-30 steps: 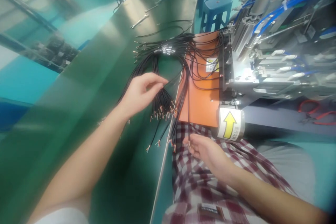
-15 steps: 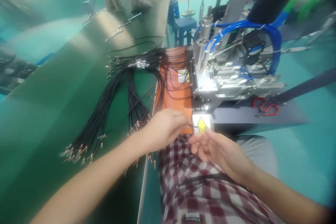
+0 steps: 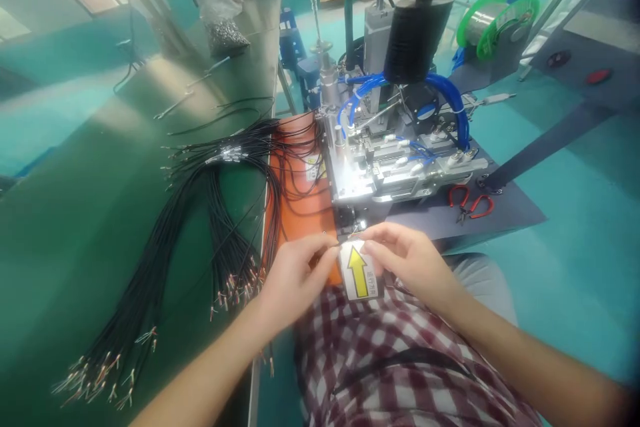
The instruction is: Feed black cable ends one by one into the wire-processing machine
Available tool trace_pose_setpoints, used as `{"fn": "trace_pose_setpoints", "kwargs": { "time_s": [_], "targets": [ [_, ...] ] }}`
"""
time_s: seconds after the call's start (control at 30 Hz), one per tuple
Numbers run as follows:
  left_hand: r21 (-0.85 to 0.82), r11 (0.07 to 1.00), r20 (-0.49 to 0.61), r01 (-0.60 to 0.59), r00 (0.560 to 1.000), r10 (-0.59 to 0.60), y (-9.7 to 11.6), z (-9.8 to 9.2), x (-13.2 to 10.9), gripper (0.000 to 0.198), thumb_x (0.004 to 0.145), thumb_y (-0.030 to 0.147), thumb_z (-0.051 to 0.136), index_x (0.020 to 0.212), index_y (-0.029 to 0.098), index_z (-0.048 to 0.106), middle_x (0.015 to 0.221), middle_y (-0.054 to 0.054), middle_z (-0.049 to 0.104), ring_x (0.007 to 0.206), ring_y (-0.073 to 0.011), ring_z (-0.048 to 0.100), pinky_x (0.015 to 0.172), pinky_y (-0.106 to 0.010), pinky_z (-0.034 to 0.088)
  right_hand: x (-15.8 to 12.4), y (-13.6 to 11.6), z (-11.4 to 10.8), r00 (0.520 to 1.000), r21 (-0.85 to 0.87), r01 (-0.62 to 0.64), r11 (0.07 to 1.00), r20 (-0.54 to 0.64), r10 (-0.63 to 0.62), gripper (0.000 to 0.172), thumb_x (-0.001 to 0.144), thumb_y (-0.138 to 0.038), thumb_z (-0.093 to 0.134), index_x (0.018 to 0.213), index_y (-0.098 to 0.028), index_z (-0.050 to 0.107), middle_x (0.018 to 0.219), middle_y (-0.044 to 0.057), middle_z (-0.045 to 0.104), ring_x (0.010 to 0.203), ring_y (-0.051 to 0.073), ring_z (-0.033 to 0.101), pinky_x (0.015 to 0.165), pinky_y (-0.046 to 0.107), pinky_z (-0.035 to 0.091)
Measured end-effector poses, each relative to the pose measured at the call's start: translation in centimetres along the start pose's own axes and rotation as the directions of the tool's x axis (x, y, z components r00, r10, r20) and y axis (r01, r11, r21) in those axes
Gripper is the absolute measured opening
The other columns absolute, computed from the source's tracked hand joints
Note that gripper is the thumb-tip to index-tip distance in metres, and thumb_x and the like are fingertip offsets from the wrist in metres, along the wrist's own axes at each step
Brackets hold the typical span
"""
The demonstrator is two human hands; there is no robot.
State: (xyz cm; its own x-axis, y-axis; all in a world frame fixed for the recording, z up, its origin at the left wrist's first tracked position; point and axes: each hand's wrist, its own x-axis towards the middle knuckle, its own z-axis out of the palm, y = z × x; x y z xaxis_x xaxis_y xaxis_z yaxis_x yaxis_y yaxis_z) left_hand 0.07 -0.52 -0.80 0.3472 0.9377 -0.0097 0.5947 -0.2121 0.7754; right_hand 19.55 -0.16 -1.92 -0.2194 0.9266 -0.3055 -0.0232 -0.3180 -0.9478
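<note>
In front of the machine, my left hand [image 3: 300,270] pinches a thin black cable between thumb and fingertips. My right hand [image 3: 410,257] is closed at the same cable's end, where fine wires [image 3: 353,234] show between the two hands. Just below the fingertips is a white plate with a yellow arrow [image 3: 357,272]. The metal machine [image 3: 353,177] with blue air tubes stands directly beyond the hands. Left of it, black cables [image 3: 295,140] lie across an orange plate [image 3: 305,213].
A large bundle of black cables [image 3: 150,257] with stripped ends spreads over the green table [image 3: 55,260]. Red-handled pliers [image 3: 467,207] lie on the grey machine base at right. A bag of small metal parts [image 3: 225,33] and a green wire spool [image 3: 495,23] are farther back.
The view has shifted, so the scene sits further left and lower. My hands have come closer together and up to the machine's front edge, and my right fingers now meet the cable end.
</note>
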Motion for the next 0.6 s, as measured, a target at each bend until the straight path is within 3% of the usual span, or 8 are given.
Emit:
{"fn": "trace_pose_setpoints", "kwargs": {
  "time_s": [0.37,0.6],
  "targets": [
    [-0.034,0.999,0.014,0.024,1.0,-0.023,-0.4,0.9,0.8,0.022,0.094,0.031,0.046,0.083,0.018,0.061,0.073,0.001,0.061,0.066,-0.0124,0.053,0.061,-0.023,0.043,1.1,0.4,-0.1,0.999,0.138,-0.005,0.99,-0.034,0.01,0.021,0.073,-0.035,0.073,0.078,-0.016,0.064,0.05,-0.006,0.054,0.048,0.01,0.047,0.048,0.024,0.036],
    [-0.11,0.992,0.044,0.059,0.998,-0.055,-0.5,1.3,1.2,0.019,0.093,0.03,0.048,0.081,0.019,0.058,0.062,0.004,0.053,0.058,-0.0104,0.053,0.052,-0.02,0.039,1.5,0.6,-0.4,0.999,0.106,0.011,0.994,-0.047,-0.006,0.016,0.075,-0.031,0.07,0.075,-0.017,0.062,0.05,-0.006,0.054,0.047,0.009,0.045,0.048,0.022,0.036]
  ]
}}
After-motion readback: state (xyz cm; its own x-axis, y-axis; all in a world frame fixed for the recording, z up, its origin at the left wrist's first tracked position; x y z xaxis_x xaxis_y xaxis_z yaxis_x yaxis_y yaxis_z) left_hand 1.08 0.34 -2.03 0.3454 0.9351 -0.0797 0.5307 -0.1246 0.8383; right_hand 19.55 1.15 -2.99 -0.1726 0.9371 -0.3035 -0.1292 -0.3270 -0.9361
